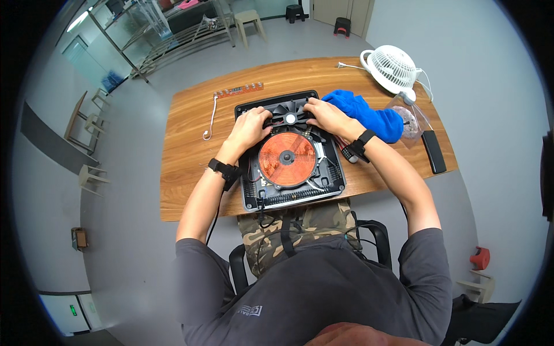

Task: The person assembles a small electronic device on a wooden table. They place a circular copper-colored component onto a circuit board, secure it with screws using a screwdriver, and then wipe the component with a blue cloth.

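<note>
On the table in front of me lies an opened induction cooker (340, 185), its black casing exposing a round copper coil (297, 167). At the casing's far end is a black cooling fan (291, 118) with a pale round hub. My left hand (251, 126) holds the fan's left side, fingers curled at its edge. Opposite it, my right hand (330, 116) grips the right side with bent fingers. Whether the fan is seated in the casing or lifted a little, I cannot tell. Thin wires run near my left fingertips.
Left of the cooker's far end lies an orange circuit board strip (247, 89) with a white cable (214, 118). A blue cloth (366, 113), a clear plastic bag (411, 124), a black oblong box (433, 151) and a white fan (392, 66) occupy the table's right side (323, 68).
</note>
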Motion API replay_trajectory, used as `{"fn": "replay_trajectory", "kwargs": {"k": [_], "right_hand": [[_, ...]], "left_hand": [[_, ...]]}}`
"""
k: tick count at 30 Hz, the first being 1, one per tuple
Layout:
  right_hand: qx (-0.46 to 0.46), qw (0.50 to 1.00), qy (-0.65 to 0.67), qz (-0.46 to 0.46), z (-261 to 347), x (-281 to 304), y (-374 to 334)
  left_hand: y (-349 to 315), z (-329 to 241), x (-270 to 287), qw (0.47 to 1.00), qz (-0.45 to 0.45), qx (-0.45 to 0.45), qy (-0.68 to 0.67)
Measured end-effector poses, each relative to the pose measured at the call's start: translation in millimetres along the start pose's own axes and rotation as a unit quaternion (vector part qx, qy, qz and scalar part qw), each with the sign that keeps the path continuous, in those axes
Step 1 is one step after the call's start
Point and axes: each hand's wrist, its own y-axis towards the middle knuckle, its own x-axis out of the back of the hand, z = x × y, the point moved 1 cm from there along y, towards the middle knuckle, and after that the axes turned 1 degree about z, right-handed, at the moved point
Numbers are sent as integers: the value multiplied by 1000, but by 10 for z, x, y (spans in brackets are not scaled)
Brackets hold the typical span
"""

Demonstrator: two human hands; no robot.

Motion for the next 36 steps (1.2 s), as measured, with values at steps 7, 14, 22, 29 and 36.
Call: {"fn": "replay_trajectory", "kwargs": {"k": [7,14,22,29,36], "right_hand": [[27,999,40,-5,-66,-47,-26],[23,996,78,47,-150,-2,-5],[32,994,94,36,-163,-14,-64],[20,993,103,54,-145,11,-38],[34,994,71,73,-173,31,0]], "left_hand": [[-8,-13,28,999,37,1,-11],[-5,17,52,998,68,-1,-14],[16,6,51,996,83,-6,-11],[7,58,21,996,81,-5,-26],[4,112,17,994,95,10,-50]]}}
